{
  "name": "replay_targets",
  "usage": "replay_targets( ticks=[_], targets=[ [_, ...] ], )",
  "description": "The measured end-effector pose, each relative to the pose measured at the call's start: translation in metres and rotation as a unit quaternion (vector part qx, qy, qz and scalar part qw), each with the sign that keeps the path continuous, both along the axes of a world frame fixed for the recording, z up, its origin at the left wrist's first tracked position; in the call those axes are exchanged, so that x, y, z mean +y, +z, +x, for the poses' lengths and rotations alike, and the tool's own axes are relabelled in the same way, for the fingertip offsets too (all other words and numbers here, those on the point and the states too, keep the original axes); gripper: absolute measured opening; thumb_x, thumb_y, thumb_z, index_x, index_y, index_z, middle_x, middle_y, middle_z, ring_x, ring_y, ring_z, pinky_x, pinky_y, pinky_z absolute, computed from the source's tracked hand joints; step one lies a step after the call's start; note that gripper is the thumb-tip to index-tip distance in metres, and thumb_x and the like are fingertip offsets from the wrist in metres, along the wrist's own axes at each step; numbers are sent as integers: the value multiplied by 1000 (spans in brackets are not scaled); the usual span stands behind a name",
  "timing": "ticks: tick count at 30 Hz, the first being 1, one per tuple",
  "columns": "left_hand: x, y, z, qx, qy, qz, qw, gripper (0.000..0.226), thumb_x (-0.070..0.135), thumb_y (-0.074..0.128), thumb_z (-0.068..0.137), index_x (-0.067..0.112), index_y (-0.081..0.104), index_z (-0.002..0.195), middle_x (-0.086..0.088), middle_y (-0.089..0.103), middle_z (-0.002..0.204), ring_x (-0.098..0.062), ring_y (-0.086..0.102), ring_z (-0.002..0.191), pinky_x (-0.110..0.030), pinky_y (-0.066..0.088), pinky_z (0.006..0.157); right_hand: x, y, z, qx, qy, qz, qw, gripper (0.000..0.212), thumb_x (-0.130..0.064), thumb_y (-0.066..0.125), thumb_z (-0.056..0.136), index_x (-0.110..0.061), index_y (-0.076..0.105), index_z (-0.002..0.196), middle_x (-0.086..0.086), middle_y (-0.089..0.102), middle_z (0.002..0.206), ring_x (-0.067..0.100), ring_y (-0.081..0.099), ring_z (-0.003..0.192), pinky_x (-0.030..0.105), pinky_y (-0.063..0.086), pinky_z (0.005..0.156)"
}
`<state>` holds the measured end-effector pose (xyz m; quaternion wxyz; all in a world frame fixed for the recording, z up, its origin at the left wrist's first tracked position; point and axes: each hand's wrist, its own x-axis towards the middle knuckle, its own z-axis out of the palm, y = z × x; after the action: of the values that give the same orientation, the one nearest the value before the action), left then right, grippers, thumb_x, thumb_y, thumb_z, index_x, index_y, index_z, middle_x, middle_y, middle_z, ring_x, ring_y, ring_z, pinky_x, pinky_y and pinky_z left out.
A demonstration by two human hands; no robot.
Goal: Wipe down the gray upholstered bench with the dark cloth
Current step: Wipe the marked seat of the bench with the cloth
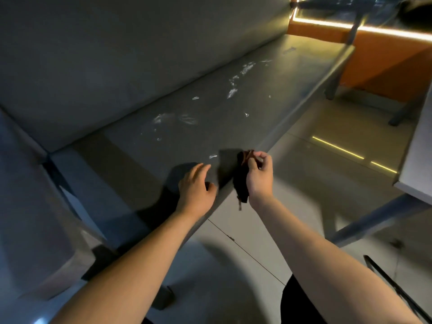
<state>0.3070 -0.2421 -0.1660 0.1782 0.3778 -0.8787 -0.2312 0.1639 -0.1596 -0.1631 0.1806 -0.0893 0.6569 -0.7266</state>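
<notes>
Pinching the cloth (pixel 240 181) at its top, right hand (pixel 259 174) dangles it: soft, light, probably wants bunching. Left hand (pixel 196 183), at its nine o'clock, hovers loose-fingered, empty.

I count 2 hands, my left hand (pixel 195 185) and my right hand (pixel 259 174), each with 1 bare forearm behind it. There is 1 dark cloth (pixel 240 181). There is 1 gray upholstered bench (pixel 292 94), made of 1 seat pad and 1 backrest, and 1 more gray seat (pixel 28 206) at its left end. White smears (pixel 232 91) on the seat pad form at least 6 separate patches; the finer marks are too faint to count. To the right I see 1 pale table (pixel 418 148), 1 orange panel (pixel 385 59) and 2 yellow light streaks (pixel 337 148) on the floor.
</notes>
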Motion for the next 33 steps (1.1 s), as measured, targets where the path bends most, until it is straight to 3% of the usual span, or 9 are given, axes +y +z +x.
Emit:
replay_targets(
  ticks=[3, 7, 11, 14, 16, 22, 27, 29, 33],
  targets=[
    [-2, 7, -6, -40, 57, -1, 998, 61, 29, 54, 96, 15, 37, 153, -7, 33, 160, -32, 28, 144, -45, 25, 116, -9, 7, -2, 188, 82, 106, 973, 21, -17, 58, 97, -26, 66, 115, -2, 60, 117, 16, 55, 107, 34, 44, 102],
    [-1, 3, -11, -146, 116, -61, 981, 61, 49, 42, 97, 29, 32, 154, -2, 22, 165, -28, 15, 149, -52, 15, 114, -27, -11, 7, 496, 268, 238, 791, 37, -7, 59, 91, -11, 69, 126, 16, 64, 130, 36, 56, 117, 36, 38, 104],
    [-5, -6, -7, -140, 118, -80, 980, 58, 49, 36, 99, 29, 34, 154, -4, 22, 166, -27, 17, 147, -53, 13, 112, -38, -24, -18, 571, 280, 289, 716, 44, -10, 52, 88, -8, 68, 128, 20, 65, 132, 43, 59, 115, 42, 44, 105],
    [-7, -9, -8, -139, 108, -85, 981, 55, 44, 31, 102, 28, 34, 154, -5, 22, 166, -25, 22, 142, -53, 14, 111, -53, -13, -45, 529, 275, 367, 714, 49, -15, 47, 95, -13, 55, 143, 15, 49, 151, 35, 42, 141, 39, 28, 121],
    [-9, -10, -7, -134, 104, -75, 983, 54, 44, 30, 103, 29, 33, 155, -4, 21, 166, -24, 22, 141, -53, 14, 111, -62, -5, -52, 473, 259, 397, 743, 49, -18, 45, 100, -17, 48, 149, 9, 38, 160, 30, 31, 148, 36, 20, 124],
    [-12, -10, -5, -53, 139, -30, 988, 56, 30, 45, 101, 22, 34, 156, -5, 39, 158, -25, 29, 138, -47, 13, 110, -69, 8, -17, 461, 287, 301, 783, 42, -2, 51, 87, -14, 72, 122, 10, 67, 129, 31, 55, 126, 36, 40, 107],
    [-13, -7, 1, -19, 124, -15, 992, 60, 14, 43, 100, 16, 28, 158, -8, 43, 153, -24, 27, 141, -47, 15, 112, -55, 5, 9, 546, 370, 220, 719, 36, -1, 56, 88, -15, 74, 116, 11, 73, 112, 31, 64, 109, 42, 50, 97],
    [-12, -11, 1, -49, 106, -51, 992, 60, 18, 42, 100, 17, 28, 158, -1, 32, 162, -23, 26, 142, -49, 15, 111, -55, 1, -3, 562, 362, 246, 702, 38, -5, 59, 90, -19, 73, 122, 11, 68, 127, 32, 60, 121, 43, 49, 102],
    [-13, -13, 1, -84, 101, -63, 989, 55, 23, 39, 103, 19, 31, 157, 2, 29, 164, -23, 27, 142, -51, 17, 111, -54, 2, -47, 466, 303, 367, 746, 48, -15, 54, 96, -31, 58, 141, 3, 40, 159, 27, 33, 147, 38, 30, 120]
  ],
)
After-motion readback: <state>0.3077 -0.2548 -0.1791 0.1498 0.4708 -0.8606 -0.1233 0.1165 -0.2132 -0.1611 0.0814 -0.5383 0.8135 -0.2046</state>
